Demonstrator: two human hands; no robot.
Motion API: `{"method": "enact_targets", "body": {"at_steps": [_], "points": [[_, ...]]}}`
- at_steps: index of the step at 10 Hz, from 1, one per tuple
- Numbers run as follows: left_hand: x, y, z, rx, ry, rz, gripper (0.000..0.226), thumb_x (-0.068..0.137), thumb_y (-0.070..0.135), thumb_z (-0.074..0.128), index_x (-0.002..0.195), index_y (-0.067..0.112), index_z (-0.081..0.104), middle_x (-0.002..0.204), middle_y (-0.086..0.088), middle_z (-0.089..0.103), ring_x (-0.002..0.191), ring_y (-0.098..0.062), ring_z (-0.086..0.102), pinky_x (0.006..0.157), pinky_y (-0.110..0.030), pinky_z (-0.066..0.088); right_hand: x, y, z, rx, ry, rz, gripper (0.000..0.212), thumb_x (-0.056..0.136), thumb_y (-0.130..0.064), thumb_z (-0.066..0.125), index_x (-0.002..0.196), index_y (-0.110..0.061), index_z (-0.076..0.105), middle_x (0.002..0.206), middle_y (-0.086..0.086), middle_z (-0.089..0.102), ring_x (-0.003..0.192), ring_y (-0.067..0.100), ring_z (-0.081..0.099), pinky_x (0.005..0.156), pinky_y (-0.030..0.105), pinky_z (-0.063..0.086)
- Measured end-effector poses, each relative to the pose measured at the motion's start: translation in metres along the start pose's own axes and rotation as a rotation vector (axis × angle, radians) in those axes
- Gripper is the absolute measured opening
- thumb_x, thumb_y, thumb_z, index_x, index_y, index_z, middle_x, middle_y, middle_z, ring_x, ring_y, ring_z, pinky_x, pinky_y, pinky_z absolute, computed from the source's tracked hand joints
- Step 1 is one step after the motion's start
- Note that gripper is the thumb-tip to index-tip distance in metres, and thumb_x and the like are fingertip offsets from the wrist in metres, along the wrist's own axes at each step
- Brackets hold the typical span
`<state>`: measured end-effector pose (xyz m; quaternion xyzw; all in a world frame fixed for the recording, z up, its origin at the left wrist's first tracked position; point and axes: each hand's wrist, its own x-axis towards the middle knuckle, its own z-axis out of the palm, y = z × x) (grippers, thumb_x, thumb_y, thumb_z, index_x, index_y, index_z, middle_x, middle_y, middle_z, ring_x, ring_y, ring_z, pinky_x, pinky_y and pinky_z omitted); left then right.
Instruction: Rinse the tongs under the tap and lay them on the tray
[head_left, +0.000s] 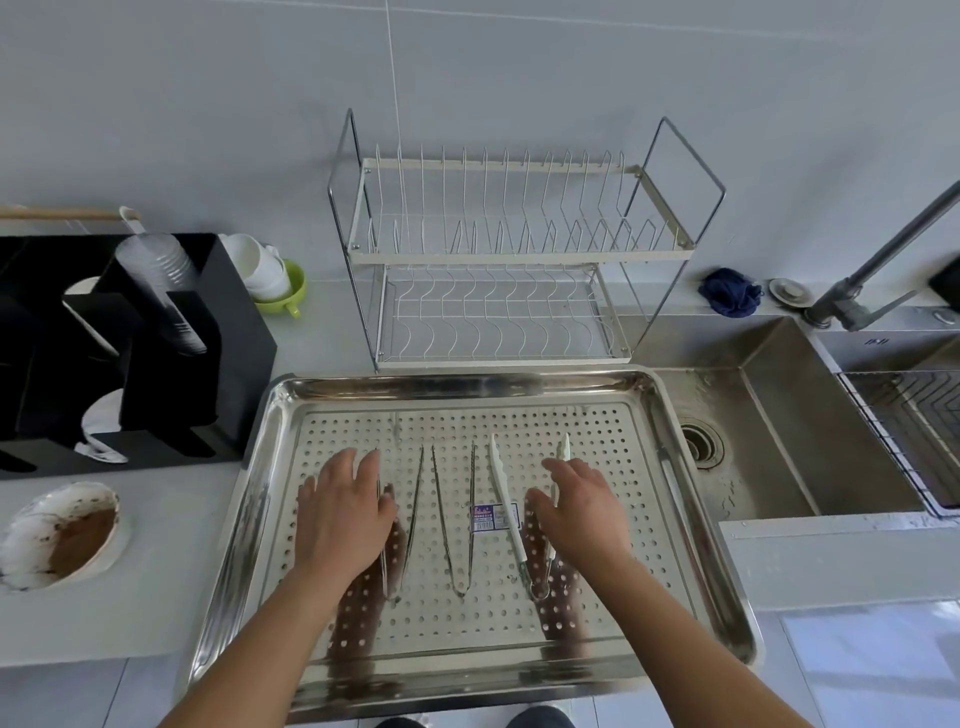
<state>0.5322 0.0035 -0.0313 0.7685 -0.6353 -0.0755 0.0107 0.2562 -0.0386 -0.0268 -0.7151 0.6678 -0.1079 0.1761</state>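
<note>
Three pairs of tongs lie side by side on the perforated steel tray. The left steel tongs are partly under my left hand, which hovers flat with fingers spread. The middle steel tongs lie apart from both hands. The white-tipped tongs lie on the right, their right arm hidden under my right hand, which is flat and relaxed. Whether either hand touches the tongs is unclear. The tap stands at the far right above the sink.
A wire dish rack stands behind the tray. A black cup holder with stacked cups sits at the left, a dirty shell-shaped dish in front of it. A blue cloth lies by the tap, a wire basket in the sink.
</note>
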Motion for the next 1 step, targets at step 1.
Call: {"method": "enact_targets", "body": {"at_steps": [1], "points": [[0.0046,0.0086,-0.0027,0.020,-0.032,-0.010,0.067,0.096,0.048,0.042,0.154,0.021,0.025,0.160,-0.013,0.028,0.149,-0.031,0.025,0.119,-0.056,0.024,0.0059,-0.0017,-0.0035,-0.083,-0.021,-0.075,0.052,0.097,-0.047,0.056,0.145,-0.027,0.050,0.131,-0.008,0.062,0.122,0.016,0.053,0.083,0.032,0.056]]}}
